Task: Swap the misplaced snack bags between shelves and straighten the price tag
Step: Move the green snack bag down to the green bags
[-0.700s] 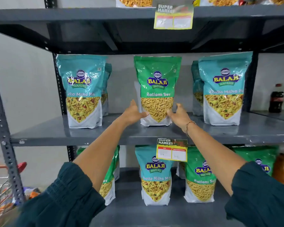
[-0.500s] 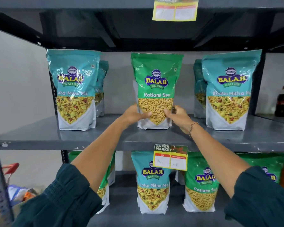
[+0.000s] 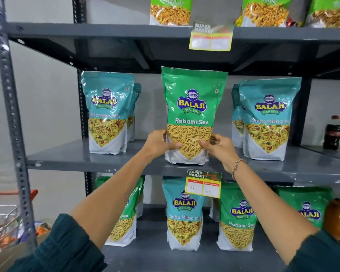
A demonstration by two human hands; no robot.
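- Right now both hands grasp the green snack bag by its lower sides: the left hand wraps the left edge with its thumb across the front window, and the right hand wraps the right edge the same way.
- That green bag stands upright at the front middle of the middle shelf; whether its base rests on the shelf or sits just above it cannot be told.
- On the same shelf a teal snack bag stands to its left and another teal bag to its right, each apart from the green one, with more teal bags behind them.
- A yellow price tag hangs from the front edge of the middle shelf, just below the held bag and slightly tilted.
- Below, on the lower shelf, one teal bag stands between green bags; the price tag overlaps its top right corner.
- A second price tag hangs from the top shelf, where more green bags stand.
- A dark soda bottle stands at the far right, on a neighbouring shelf.
- A bracelet circles the right wrist, and both arms wear dark green sleeves.
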